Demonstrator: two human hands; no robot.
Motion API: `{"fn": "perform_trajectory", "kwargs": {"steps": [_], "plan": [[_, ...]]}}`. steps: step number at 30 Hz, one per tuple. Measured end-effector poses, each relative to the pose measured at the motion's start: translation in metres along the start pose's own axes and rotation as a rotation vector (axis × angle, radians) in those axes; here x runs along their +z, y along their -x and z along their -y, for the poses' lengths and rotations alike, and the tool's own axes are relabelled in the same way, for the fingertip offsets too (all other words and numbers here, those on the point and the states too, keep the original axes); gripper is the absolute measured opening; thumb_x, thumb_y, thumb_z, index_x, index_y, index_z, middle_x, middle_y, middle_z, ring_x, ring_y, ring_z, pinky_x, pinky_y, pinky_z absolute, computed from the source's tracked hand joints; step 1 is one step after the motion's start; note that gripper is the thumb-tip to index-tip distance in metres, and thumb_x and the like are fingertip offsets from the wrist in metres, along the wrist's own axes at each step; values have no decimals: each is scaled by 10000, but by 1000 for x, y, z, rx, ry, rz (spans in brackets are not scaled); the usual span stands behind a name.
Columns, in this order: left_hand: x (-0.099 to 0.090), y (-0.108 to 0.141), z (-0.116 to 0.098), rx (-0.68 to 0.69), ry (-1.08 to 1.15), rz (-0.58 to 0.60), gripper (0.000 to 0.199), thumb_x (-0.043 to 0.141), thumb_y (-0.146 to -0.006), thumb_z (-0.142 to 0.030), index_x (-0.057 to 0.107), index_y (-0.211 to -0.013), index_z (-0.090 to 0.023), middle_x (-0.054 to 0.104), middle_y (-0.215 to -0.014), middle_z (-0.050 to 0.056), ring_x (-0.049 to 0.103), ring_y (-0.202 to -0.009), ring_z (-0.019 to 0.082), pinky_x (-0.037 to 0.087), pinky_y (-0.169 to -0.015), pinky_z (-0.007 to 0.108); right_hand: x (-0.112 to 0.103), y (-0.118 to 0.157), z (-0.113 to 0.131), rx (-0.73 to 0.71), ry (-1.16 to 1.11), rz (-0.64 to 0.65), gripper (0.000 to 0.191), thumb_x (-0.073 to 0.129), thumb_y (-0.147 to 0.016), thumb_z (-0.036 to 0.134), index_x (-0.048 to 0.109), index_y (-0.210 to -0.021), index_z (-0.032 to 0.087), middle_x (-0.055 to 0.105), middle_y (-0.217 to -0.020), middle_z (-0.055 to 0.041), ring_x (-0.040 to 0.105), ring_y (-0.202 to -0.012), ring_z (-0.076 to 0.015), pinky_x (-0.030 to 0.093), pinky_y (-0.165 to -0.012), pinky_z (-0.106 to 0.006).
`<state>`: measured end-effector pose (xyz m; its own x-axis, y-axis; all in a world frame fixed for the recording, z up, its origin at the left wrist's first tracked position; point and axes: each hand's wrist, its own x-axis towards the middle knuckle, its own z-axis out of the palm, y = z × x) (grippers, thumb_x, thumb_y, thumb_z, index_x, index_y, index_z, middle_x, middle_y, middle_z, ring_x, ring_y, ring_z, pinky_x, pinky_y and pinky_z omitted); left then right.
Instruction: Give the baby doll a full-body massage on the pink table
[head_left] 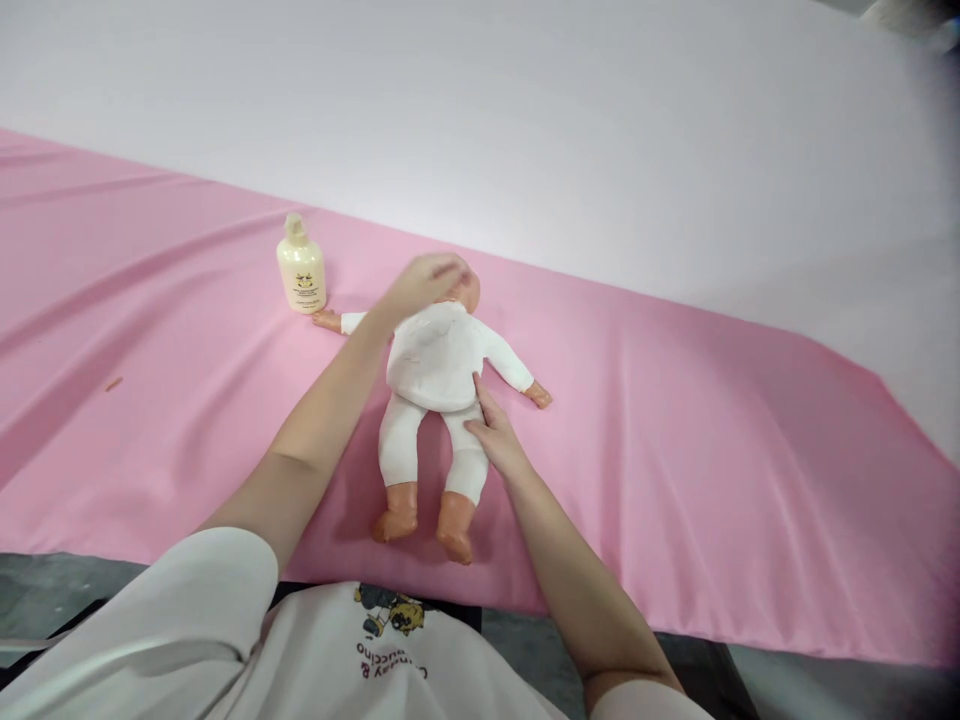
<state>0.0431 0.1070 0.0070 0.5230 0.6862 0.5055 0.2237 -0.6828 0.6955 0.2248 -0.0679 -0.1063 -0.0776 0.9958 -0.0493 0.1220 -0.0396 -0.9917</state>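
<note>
A baby doll (435, 360) in white clothing lies on the pink cloth, its arms spread and its bare feet toward me. My left hand (431, 280) reaches over the doll's head with fingers extended, hiding most of the face. Against the doll's hip and upper thigh on the right rests my right hand (499, 435), thumb and forefinger spread apart. The other fingers of that hand are partly hidden. Beside the doll's outstretched arm on the left stands a cream pump bottle (302, 270) with a dark printed label, upright and untouched.
Pink cloth (675, 450) with folds covers the table and hangs over its near edge. A pale wall or sheet (480, 120) rises behind it. One small brownish strip (114, 384) lies on the cloth at the left.
</note>
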Motion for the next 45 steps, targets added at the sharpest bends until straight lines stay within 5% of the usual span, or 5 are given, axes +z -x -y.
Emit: {"fn": "perform_trajectory", "kwargs": {"steps": [8, 12, 22, 33, 45], "plan": [[-155, 35, 5, -163, -275, -843, 435, 306, -997, -576, 598, -967, -255, 650, -1079, 47, 602, -1221, 240, 398, -1090, 502, 0, 4, 0, -17, 65, -43, 972, 626, -717, 230, 297, -1631, 270, 310, -1694, -3, 265, -1594, -264, 201, -1328, -494], [-169, 50, 28, -465, -497, -766, 465, 346, -1027, -549, 576, -1221, -194, 651, -1289, 69, 568, -1304, 177, 366, -1074, 459, 0, 3, 1, -11, 64, -39, 955, 621, -720, 219, 318, -1624, 279, 319, -1689, 1, 308, -1577, -266, 217, -1323, -494], [-127, 15, -15, -361, -471, -664, 437, 362, -1091, -250, 341, -1516, -150, 315, -1672, 89, 101, -1613, 287, 94, -1307, 591, -9, 1, -2, -122, 142, -103, 705, 653, -871, 424, 486, -1540, 278, 352, -1675, -28, 300, -1582, -267, 230, -1321, -509], [73, 21, 30, 101, -673, 318, 522, 358, -1051, -309, 488, -1511, -101, 370, -1647, 184, 264, -1573, 332, 136, -1281, 589, 2, 9, 16, -389, 463, 77, 417, 568, -985, 457, 670, -1369, 331, 550, -1535, -19, 320, -1566, -268, 139, -1322, -576], [63, 94, 2, 50, -740, 415, 576, 307, -1057, -327, 392, -1570, -78, 308, -1674, 164, 255, -1577, 340, 181, -1259, 629, -14, -31, -20, -170, 464, -28, 1016, 320, -905, 855, 184, -1664, 194, 86, -1741, -60, 3, -1631, -245, 15, -1345, -481]]}}
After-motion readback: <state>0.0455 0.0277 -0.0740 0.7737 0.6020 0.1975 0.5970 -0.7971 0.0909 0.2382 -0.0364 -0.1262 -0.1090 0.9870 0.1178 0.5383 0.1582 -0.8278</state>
